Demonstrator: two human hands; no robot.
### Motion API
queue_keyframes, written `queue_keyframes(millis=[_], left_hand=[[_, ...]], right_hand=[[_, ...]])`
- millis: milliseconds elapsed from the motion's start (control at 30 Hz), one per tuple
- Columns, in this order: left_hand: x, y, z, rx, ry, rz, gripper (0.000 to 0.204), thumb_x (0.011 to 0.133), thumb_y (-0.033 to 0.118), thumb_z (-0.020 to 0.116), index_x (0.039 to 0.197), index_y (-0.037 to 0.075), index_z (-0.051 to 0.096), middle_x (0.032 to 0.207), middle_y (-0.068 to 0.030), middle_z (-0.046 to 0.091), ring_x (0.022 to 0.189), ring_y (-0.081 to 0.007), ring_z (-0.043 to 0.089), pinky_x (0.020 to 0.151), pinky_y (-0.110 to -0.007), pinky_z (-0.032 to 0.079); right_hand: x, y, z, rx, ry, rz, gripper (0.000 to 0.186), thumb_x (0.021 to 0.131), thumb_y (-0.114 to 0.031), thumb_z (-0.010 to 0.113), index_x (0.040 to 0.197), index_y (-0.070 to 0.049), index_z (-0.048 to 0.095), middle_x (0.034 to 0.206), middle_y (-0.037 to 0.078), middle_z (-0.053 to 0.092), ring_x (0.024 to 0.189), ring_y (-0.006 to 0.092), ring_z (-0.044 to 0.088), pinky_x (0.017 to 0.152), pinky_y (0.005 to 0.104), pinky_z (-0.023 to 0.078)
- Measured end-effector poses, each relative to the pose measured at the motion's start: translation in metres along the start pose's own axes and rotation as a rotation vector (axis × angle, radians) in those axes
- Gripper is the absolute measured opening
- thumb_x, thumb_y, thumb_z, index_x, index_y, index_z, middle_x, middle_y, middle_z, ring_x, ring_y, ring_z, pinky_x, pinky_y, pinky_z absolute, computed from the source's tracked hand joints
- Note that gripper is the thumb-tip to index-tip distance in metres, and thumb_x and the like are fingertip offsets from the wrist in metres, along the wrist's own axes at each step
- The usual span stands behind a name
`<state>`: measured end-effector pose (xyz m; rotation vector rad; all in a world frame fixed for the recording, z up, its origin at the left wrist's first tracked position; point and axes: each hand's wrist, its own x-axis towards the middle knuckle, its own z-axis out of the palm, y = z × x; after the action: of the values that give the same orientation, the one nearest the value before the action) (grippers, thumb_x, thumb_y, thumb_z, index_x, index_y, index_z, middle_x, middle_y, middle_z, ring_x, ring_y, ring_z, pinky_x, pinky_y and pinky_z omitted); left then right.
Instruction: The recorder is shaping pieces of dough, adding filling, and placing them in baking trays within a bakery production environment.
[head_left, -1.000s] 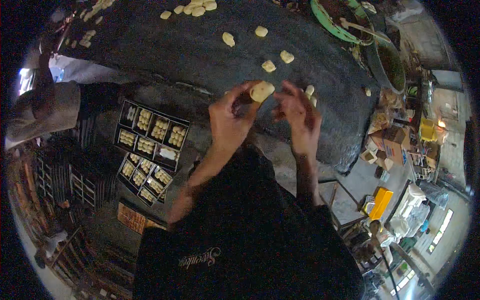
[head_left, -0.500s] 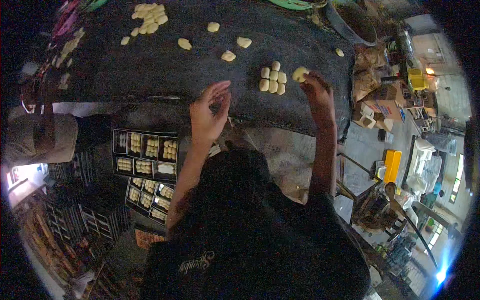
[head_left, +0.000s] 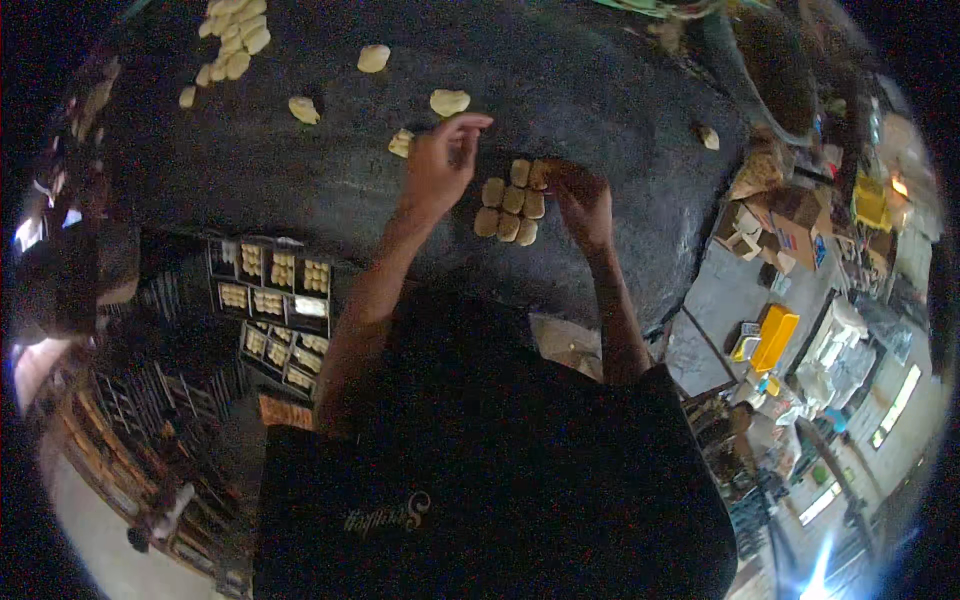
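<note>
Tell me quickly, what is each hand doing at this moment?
Left hand: fingers pinched together above the dark table, holding nothing visible.
Right hand: resting at the cluster of dough pieces; whether it grips one cannot be told.

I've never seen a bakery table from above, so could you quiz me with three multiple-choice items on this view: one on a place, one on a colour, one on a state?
1. Where does the neat cluster of dough pieces lie?
A. between the two hands
B. on the rack of trays
C. on the floor

2. What colour is the work table?
A. white
B. dark grey
C. bright red

3. What is the left hand doing?
A. resting flat on the rack
B. gripping a knife
C. raised above the table, fingers pinched together

Answers:
1. A: the cluster sits on the table, with the left hand on one side and the right hand touching its other edge.
2. B: the surface under the pale dough is dark grey.
3. C: its fingertips meet near a loose dough piece; whether they hold anything cannot be told.
</note>
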<state>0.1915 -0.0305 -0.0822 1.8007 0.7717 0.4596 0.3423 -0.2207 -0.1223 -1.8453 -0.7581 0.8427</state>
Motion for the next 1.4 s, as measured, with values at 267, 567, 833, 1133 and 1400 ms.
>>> queue_keyframes(millis=[267, 567, 833, 1133, 1400], left_hand=[[-0.029, -0.005, -0.080, -0.250, 0.327, -0.168, 0.016, 0.097, 0.005, 0.052, 0.109, 0.000, 0.062, 0.107, -0.0117, 0.068, 0.097, -0.0213, 0.068, 0.083, -0.029, 0.054], [-0.117, -0.052, -0.134, -0.361, 0.513, -0.096, 0.019, 0.098, 0.008, 0.053, 0.110, -0.002, 0.063, 0.107, -0.0113, 0.067, 0.102, -0.0199, 0.064, 0.086, -0.032, 0.051], [-0.206, -0.043, -0.173, -0.339, 0.514, -0.196, 0.023, 0.095, 0.011, 0.060, 0.113, -0.002, 0.063, 0.112, -0.0129, 0.066, 0.101, -0.0177, 0.063, 0.087, -0.031, 0.051], [-0.263, 0.048, -0.202, 0.023, 0.589, -0.015, 0.014, 0.088, 0.008, 0.069, 0.098, -0.002, 0.069, 0.088, -0.0078, 0.069, 0.079, -0.0099, 0.061, 0.067, -0.023, 0.047], [-0.288, 0.072, -0.203, -0.278, 0.593, 0.197, 0.016, 0.090, 0.016, 0.067, 0.093, 0.001, 0.070, 0.086, -0.0037, 0.066, 0.080, -0.0082, 0.057, 0.066, -0.025, 0.044]], right_hand=[[-0.003, -0.067, -0.018, -1.002, 0.056, -0.378, 0.029, 0.087, -0.024, 0.066, 0.110, -0.006, 0.067, 0.113, 0.011, 0.067, 0.088, 0.0291, 0.066, 0.078, 0.0365, 0.054], [0.082, -0.104, 0.031, -0.806, -0.170, -0.559, 0.035, 0.088, -0.022, 0.066, 0.121, -0.011, 0.061, 0.105, 0.016, 0.066, 0.085, 0.0307, 0.066, 0.076, 0.0391, 0.054], [0.047, -0.166, 0.121, -0.444, -0.133, -0.310, 0.028, 0.085, -0.016, 0.069, 0.111, -0.008, 0.066, 0.101, 0.011, 0.070, 0.081, 0.0163, 0.066, 0.073, 0.0296, 0.053], [-0.176, -0.246, 0.224, 0.409, -0.231, -0.160, 0.041, 0.084, 0.002, 0.068, 0.123, -0.003, 0.057, 0.116, 0.009, 0.062, 0.097, 0.0177, 0.065, 0.083, 0.0300, 0.054], [-0.194, -0.249, 0.215, 0.186, -0.191, -0.579, 0.028, 0.085, -0.006, 0.071, 0.112, -0.003, 0.065, 0.100, 0.009, 0.069, 0.097, 0.0166, 0.065, 0.081, 0.0295, 0.054]])
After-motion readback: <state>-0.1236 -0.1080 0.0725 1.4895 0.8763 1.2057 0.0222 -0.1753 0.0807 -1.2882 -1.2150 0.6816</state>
